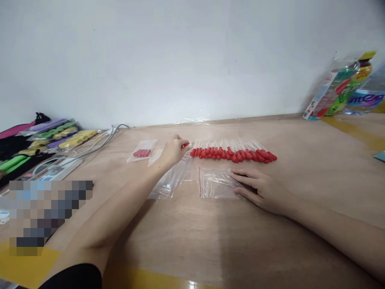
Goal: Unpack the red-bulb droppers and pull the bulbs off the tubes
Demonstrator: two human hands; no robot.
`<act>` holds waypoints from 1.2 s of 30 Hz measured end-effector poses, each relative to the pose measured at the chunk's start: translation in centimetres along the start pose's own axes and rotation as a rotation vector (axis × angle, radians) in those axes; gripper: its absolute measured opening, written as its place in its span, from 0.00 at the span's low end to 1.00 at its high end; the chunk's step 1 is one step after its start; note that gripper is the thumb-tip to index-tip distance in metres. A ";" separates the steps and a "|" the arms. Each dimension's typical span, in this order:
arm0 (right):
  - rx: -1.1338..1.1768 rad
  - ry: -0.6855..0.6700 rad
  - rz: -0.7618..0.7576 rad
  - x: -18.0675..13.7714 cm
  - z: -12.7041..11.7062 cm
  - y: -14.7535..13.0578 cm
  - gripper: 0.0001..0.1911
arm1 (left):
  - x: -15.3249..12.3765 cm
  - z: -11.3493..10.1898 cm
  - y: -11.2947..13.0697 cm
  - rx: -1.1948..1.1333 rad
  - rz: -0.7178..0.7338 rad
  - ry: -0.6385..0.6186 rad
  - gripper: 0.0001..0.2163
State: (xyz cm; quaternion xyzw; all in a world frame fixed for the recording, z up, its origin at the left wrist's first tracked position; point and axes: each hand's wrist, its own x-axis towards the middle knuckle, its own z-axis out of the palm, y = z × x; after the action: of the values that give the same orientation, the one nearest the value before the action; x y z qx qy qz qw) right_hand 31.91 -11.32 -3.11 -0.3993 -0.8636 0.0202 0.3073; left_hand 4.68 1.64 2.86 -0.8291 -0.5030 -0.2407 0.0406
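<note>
A long row of clear droppers with red bulbs (234, 153) lies across the wooden table (210, 241). My left hand (173, 150) pinches one red-bulbed dropper (186, 144) at the row's left end. My right hand (261, 186) lies flat, fingers out, on the right edge of an empty clear zip bag (216, 183) with a red seal line. A stack of more clear bags (173, 179) lies below my left hand. To its left sits a filled bag holding red-bulbed droppers (142, 152).
Green, yellow and purple packaged items (57, 136) and a white power strip with cables (57, 170) crowd the far left. Bottles in plastic wrap (345, 88) stand at the back right against the white wall. Yellow tape marks the table's edges.
</note>
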 end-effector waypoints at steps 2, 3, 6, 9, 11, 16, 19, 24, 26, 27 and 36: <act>0.009 0.003 0.001 0.0 0.0 0.0 0.18 | -0.2 0.1 -0.1 0.011 0.008 -0.091 0.12; 0.012 0.006 0.002 -0.1 0.0 0.0 0.18 | -0.3 -0.2 -0.1 0.001 0.011 -0.126 0.13; 0.007 0.006 0.012 -0.1 0.0 0.1 0.18 | -1.2 -1.4 0.7 -0.021 0.024 -0.096 0.14; 0.006 0.000 0.017 -0.1 0.1 0.1 0.18 | -3.2 -2.2 2.9 -0.110 0.069 0.059 0.13; 0.016 -0.006 0.009 -0.1 0.1 0.2 0.18 | -4.9 -2.2 4.6 -0.221 0.174 0.029 0.14; 0.037 0.001 0.000 -0.1 0.1 0.2 0.18 | -8.4 -1.3 6.3 -0.145 0.474 -0.388 0.21; 0.027 -0.007 0.004 -0.2 0.1 0.3 0.19 | -8.9 -1.4 5.5 -0.091 0.455 -0.575 0.22; 0.023 -0.045 -0.005 -0.2 -0.1 0.4 0.21 | -7.6 -1.5 5.3 -0.233 0.339 -0.493 0.19; 0.033 -0.070 -0.024 -0.1 -0.3 0.3 0.21 | -6.7 -1.1 5.8 -0.325 0.221 -0.408 0.14; 0.040 -0.084 -0.033 -0.1 -0.4 0.2 0.22 | -6.3 -0.9 6.1 -0.358 0.160 -0.383 0.13; 0.059 -0.092 -0.005 -0.2 -0.6 -0.1 0.19 | -7.0 -5.2 4.1 -0.654 -0.113 -0.570 0.05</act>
State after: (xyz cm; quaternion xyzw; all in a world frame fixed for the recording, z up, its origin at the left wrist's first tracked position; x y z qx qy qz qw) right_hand 32.27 -11.67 -2.68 -0.3864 -0.8769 0.0632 0.2789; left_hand 3.71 -7.73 5.04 -0.8027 -0.4362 -0.1507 -0.3777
